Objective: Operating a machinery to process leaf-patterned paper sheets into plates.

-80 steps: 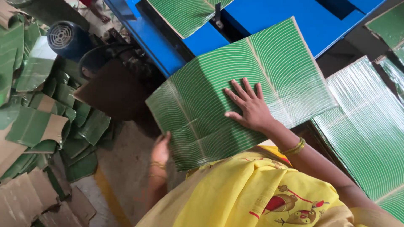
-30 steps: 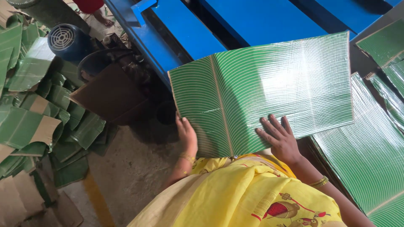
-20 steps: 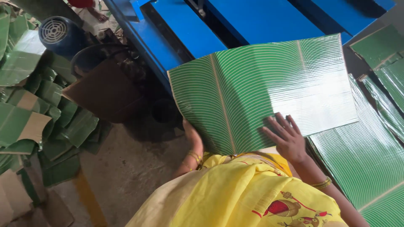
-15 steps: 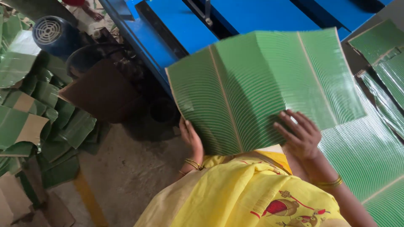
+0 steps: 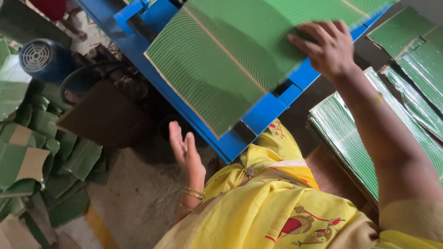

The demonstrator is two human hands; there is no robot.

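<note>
A green sheet (image 5: 230, 55) lies across the blue machine (image 5: 267, 108), overhanging its near edge. The right hand (image 5: 330, 46) presses flat on the sheet's right part, fingers spread. The left hand (image 5: 184, 150) hangs open below the near edge, touching nothing.

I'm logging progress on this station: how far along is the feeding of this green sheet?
Done: the green sheet lies on the blue machine. In hand: the right hand presses flat on it, while the left hand hangs free below. Left: a stack of green sheets waits beside the person; offcuts lie on the floor.
</note>
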